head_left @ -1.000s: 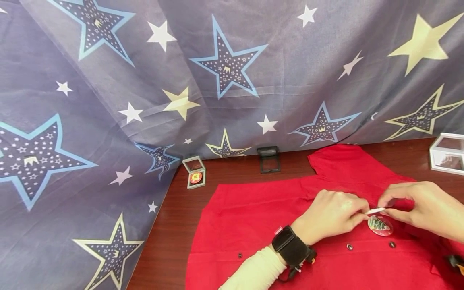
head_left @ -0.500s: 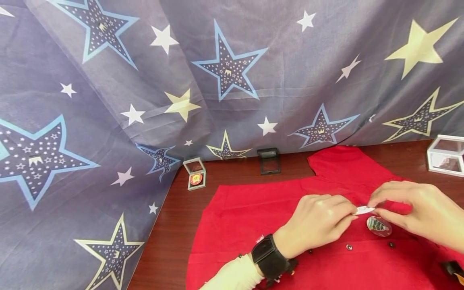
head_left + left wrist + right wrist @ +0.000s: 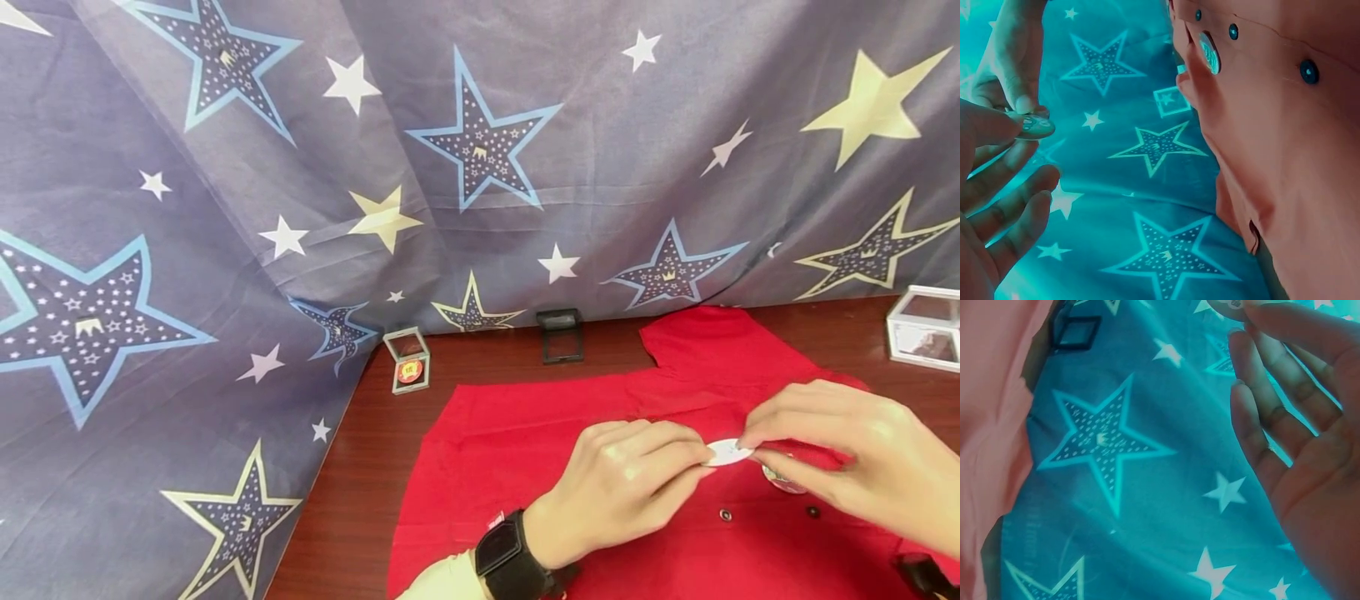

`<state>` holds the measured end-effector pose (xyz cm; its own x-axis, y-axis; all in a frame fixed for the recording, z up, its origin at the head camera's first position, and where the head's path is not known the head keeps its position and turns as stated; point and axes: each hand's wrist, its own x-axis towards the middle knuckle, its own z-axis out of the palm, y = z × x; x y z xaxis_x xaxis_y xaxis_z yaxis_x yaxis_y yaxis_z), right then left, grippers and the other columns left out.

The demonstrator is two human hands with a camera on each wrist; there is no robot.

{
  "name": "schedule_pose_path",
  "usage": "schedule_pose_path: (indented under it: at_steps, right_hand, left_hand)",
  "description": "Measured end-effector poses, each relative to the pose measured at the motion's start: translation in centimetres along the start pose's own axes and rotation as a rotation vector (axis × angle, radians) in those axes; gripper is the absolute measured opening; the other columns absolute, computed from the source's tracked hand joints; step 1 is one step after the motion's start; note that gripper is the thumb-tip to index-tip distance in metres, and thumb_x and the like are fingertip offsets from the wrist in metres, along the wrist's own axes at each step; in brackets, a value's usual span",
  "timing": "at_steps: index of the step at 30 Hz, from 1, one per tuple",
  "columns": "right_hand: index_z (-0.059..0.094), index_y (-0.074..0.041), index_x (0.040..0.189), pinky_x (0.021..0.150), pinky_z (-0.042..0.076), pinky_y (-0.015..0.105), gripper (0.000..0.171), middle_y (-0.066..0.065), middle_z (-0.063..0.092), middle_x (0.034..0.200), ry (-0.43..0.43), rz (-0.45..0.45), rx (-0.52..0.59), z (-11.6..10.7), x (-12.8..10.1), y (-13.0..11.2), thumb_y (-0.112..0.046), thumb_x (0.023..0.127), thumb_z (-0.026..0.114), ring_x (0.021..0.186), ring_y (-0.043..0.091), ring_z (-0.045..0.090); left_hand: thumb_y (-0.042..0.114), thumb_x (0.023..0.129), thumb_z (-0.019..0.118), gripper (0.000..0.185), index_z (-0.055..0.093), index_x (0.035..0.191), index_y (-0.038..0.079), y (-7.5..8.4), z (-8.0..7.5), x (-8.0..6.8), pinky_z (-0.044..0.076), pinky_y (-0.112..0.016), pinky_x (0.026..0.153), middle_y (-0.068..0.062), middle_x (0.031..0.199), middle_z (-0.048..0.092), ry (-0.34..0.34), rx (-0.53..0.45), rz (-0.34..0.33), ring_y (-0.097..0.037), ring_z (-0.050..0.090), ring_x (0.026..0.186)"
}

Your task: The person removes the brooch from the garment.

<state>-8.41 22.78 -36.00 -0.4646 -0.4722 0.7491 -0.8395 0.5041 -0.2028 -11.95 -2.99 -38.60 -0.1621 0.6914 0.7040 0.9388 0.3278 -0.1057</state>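
Note:
A thin round white badge is pinched between my two hands, above a red shirt. My left hand grips its left edge with thumb and forefinger. Thumb and fingertips of my right hand pinch the opposite edge. In the left wrist view the badge shows some print too blurred to read. Only its lower rim enters the right wrist view, at the top. A second round badge, on the shirt, is partly hidden by my right hand. Dark buttons, one of them uncovered, lie in a row below.
Behind the shirt on the brown table stand an open grey case holding a red-and-yellow badge, an open black case, and a white case at far right. A star-patterned curtain hangs along the back and left.
Both hands have moved left, and slightly toward me, with the white badge. It has tilted from nearly edge-on to show more of its white face. The right hand now covers more of the second badge.

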Motion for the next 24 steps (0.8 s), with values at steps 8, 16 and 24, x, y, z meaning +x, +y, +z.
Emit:
schedule_pose_path:
  at_steps: [8,16,24]
  right_hand:
    - [0.077,-0.013,0.100,0.098,0.040,0.011,0.026,-0.001,0.071,0.099,0.062,-0.128,0.163,0.4,1.8,-1.9,-0.035,0.102,0.064,0.101,0.002,0.058]
    - [0.078,-0.005,0.099,0.101,0.040,0.015,0.026,0.006,0.072,0.099,0.115,-0.161,0.251,0.7,2.6,-3.1,-0.030,0.099,0.070,0.104,0.008,0.061]
    - [0.076,0.000,0.097,0.098,0.042,0.019,0.017,0.012,0.072,0.094,0.193,-0.287,0.387,1.5,3.9,-4.3,-0.016,0.097,0.072,0.095,0.017,0.063]
  left_hand:
    - [0.018,0.089,0.073,0.015,0.081,0.102,0.017,-0.3,-2.3,-0.3,0.043,-0.008,0.066,0.006,0.102,0.075,0.181,0.047,0.204,-0.002,0.065,0.077]
    - [0.017,0.083,0.074,0.019,0.081,0.101,0.013,-0.4,-3.8,-0.3,0.041,-0.008,0.060,0.003,0.094,0.075,0.277,0.121,0.339,-0.003,0.064,0.070]
    - [0.016,0.081,0.071,0.019,0.080,0.097,0.010,-0.1,-5.0,-0.4,0.029,-0.006,0.053,0.006,0.086,0.074,0.302,0.159,0.451,0.002,0.054,0.059]
